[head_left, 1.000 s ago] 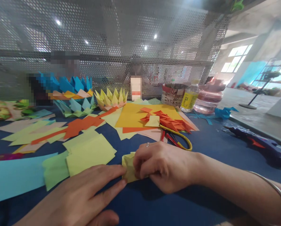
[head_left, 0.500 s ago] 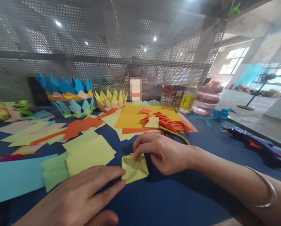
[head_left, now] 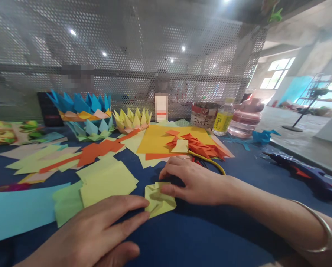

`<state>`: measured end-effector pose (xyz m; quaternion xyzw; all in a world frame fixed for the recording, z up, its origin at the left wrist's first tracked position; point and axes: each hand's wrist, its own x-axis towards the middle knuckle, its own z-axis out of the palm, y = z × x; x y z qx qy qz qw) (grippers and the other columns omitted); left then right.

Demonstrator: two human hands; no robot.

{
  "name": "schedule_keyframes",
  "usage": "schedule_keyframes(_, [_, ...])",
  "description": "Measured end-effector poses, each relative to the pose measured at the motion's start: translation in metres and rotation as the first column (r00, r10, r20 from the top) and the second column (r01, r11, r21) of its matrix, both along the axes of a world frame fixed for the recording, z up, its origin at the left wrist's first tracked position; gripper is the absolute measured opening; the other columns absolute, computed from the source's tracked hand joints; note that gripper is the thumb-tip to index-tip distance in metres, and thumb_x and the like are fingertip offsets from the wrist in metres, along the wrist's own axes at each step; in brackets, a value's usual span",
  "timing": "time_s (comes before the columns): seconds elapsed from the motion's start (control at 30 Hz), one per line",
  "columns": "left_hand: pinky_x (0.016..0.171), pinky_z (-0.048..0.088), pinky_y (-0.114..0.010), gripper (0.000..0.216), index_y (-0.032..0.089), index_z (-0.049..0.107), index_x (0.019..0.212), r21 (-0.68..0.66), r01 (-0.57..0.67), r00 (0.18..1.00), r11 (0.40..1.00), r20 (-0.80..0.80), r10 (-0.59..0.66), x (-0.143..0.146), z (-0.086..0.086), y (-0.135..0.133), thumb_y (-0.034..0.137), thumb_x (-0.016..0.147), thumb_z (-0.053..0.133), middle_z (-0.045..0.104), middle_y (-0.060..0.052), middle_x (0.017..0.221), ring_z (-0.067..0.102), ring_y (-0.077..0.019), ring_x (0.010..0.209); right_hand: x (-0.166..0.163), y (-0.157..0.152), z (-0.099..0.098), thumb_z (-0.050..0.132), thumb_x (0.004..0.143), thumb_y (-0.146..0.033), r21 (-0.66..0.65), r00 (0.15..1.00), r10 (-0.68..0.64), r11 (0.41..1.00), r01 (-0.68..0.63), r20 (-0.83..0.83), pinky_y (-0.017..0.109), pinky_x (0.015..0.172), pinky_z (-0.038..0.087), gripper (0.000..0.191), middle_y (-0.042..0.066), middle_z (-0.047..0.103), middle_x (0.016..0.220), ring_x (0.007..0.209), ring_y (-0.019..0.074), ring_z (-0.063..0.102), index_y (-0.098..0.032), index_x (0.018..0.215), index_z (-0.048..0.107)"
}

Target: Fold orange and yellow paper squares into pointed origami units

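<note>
A small yellow-green folded paper (head_left: 159, 200) lies on the dark blue table (head_left: 199, 237) in front of me. My left hand (head_left: 99, 231) rests flat with its fingers stretched out, and the index fingertip presses the paper's left edge. My right hand (head_left: 195, 180) comes in from the right, fingers spread, and its thumb and fingertips press down on the paper's top right corner. A silver bangle (head_left: 320, 231) sits on my right forearm.
Yellow-green paper squares (head_left: 107, 180) and a light blue sheet (head_left: 18, 211) lie to the left. Orange folded pieces (head_left: 199, 144), a yellow sheet and scissors (head_left: 207, 163) lie behind my right hand. Paper crowns (head_left: 82, 111), a bottle (head_left: 223, 118) and a glue gun (head_left: 305, 170) stand around. A perforated screen closes the back.
My right hand has uncurled from gripping the folded paper and slid back to its top right corner, so the paper now lies flat and open to view. My left hand has stayed put.
</note>
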<state>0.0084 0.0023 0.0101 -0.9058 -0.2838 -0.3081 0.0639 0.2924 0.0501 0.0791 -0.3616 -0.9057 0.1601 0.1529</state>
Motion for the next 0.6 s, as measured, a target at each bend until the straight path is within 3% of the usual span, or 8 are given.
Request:
schedule_keyframes(0.1, [0.117, 0.038, -0.009, 0.037, 0.043, 0.058, 0.143, -0.072, -0.066, 0.997, 0.995, 0.039, 0.069, 0.001, -0.001, -0.002, 0.056, 0.111, 0.044, 0.066, 0.013, 0.144, 0.065, -0.0057, 0.127, 0.0, 0.0, -0.003, 0.08, 0.092, -0.024, -0.005, 1.0, -0.014, 1.0, 0.014, -0.009, 0.035, 0.089, 0.047, 0.016, 0.008, 0.068, 0.106, 0.099, 0.0237, 0.063, -0.016, 0.103, 0.071])
schedule_keyframes(0.27, [0.111, 0.049, -0.014, 0.035, 0.047, 0.057, 0.141, -0.177, -0.17, 0.977, 0.969, 0.1, 0.19, 0.001, 0.007, 0.005, 0.057, 0.108, 0.05, 0.067, 0.012, 0.143, 0.067, -0.0111, 0.129, -0.003, 0.004, -0.011, 0.082, 0.082, -0.009, 0.009, 0.993, -0.041, 0.999, 0.042, -0.114, 0.027, 0.075, 0.043, 0.018, -0.001, 0.066, 0.083, 0.077, 0.0155, 0.06, -0.017, 0.086, 0.066])
schedule_keyframes(0.33, [0.098, 0.057, -0.013, 0.034, 0.045, 0.06, 0.138, -0.207, -0.141, 0.977, 0.968, 0.128, 0.169, 0.003, 0.014, 0.012, 0.053, 0.105, 0.057, 0.071, 0.01, 0.138, 0.073, -0.0136, 0.122, -0.005, 0.005, -0.013, 0.082, 0.085, -0.012, 0.012, 0.984, -0.046, 0.999, 0.049, -0.173, 0.025, 0.067, 0.042, 0.018, -0.004, 0.064, 0.074, 0.067, 0.0123, 0.058, -0.018, 0.082, 0.065])
schedule_keyframes(0.43, [0.077, 0.062, -0.013, 0.034, 0.04, 0.063, 0.135, -0.249, -0.087, 0.972, 0.965, 0.192, 0.137, 0.009, 0.027, 0.023, 0.049, 0.103, 0.062, 0.075, 0.005, 0.129, 0.08, -0.0121, 0.094, -0.008, 0.002, -0.014, 0.081, 0.09, -0.02, 0.049, 0.963, -0.042, 0.997, 0.058, -0.266, 0.023, 0.065, 0.043, 0.016, -0.004, 0.067, 0.074, 0.066, 0.0118, 0.06, -0.018, 0.084, 0.066])
schedule_keyframes(0.5, [0.075, 0.063, -0.016, 0.03, 0.036, 0.067, 0.128, -0.242, -0.067, 0.97, 0.968, 0.212, 0.12, 0.016, 0.034, 0.031, 0.048, 0.101, 0.066, 0.077, 0.003, 0.121, 0.078, -0.0115, 0.084, -0.009, 0.0, -0.015, 0.081, 0.089, -0.018, 0.101, 0.948, -0.024, 0.993, 0.059, -0.318, 0.024, 0.068, 0.046, 0.016, -0.002, 0.07, 0.079, 0.071, 0.0135, 0.063, -0.018, 0.084, 0.066])
schedule_keyframes(0.6, [0.078, 0.059, -0.018, 0.008, 0.031, 0.073, 0.103, -0.16, -0.015, 0.981, 0.987, 0.189, 0.046, 0.026, 0.041, 0.04, 0.034, 0.1, 0.067, 0.077, 0.005, 0.101, 0.075, -0.0111, 0.084, -0.008, -0.002, -0.017, 0.077, 0.088, -0.009, 0.19, 0.931, 0.037, 0.981, 0.035, -0.364, 0.026, 0.076, 0.049, 0.019, 0.001, 0.073, 0.086, 0.081, 0.0158, 0.068, -0.019, 0.08, 0.063])
